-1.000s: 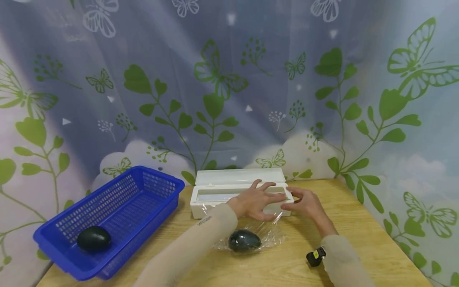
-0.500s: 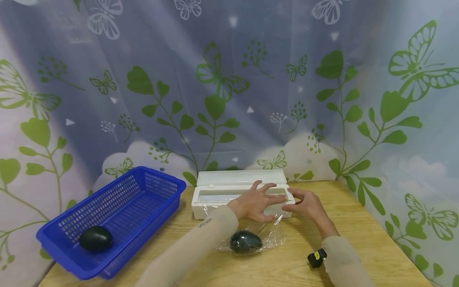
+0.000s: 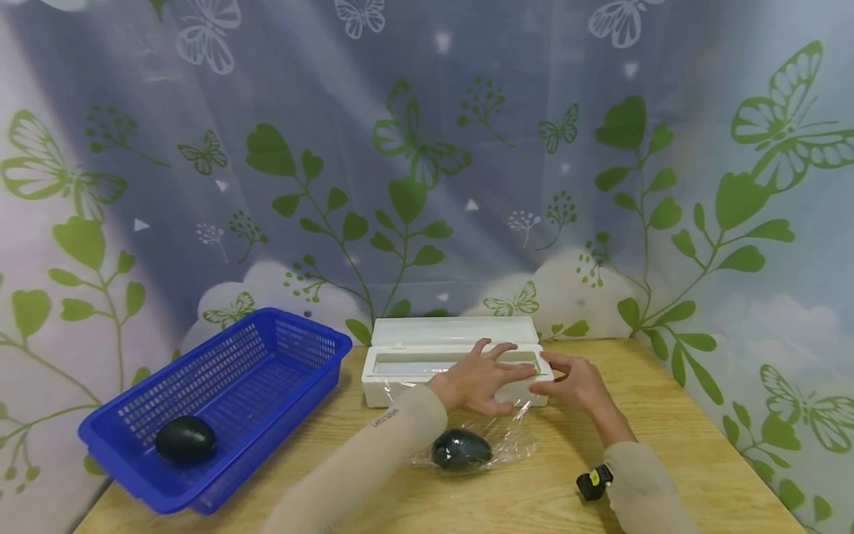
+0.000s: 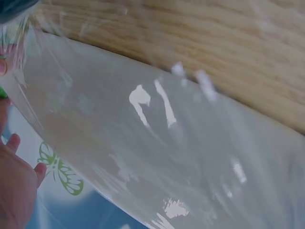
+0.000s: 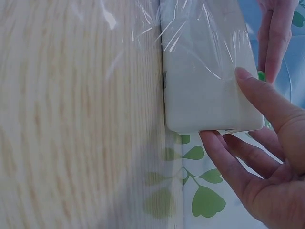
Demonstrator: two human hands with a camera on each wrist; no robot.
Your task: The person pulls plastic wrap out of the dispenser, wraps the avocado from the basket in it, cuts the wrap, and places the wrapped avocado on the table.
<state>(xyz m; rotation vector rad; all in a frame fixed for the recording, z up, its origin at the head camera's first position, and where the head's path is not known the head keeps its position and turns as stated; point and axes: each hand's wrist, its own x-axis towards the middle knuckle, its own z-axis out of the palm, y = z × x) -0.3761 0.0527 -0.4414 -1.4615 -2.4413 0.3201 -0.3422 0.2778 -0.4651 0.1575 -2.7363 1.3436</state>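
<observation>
A white cling film dispenser point(image 3: 388, 394) stands on the table with its lid point(image 3: 460, 330) raised. My left hand point(image 3: 479, 380) reaches over its front with fingers spread, fingertips by a small green piece point(image 5: 261, 76) at the right end. My right hand point(image 3: 577, 383) grips that end, thumb on the front face and fingers against the end wall. Clear cling film point(image 3: 519, 443) runs from the dispenser down to the table. Lying in the film is a dark green, smooth oval fruit point(image 3: 461, 449), like an avocado. Part of the dispenser's opening is hidden behind my left hand.
At the left stands a blue plastic basket point(image 3: 293, 404) with another dark oval fruit point(image 3: 185, 439) in it. A black device point(image 3: 593, 483) is strapped to my right wrist. Behind the wooden table point(image 3: 534, 497) hangs a curtain point(image 3: 460, 245) with leaves and butterflies.
The head view has shifted slightly, so everything appears a little further right. Both hands keep their places at the dispenser, and the fruit has stayed put.
</observation>
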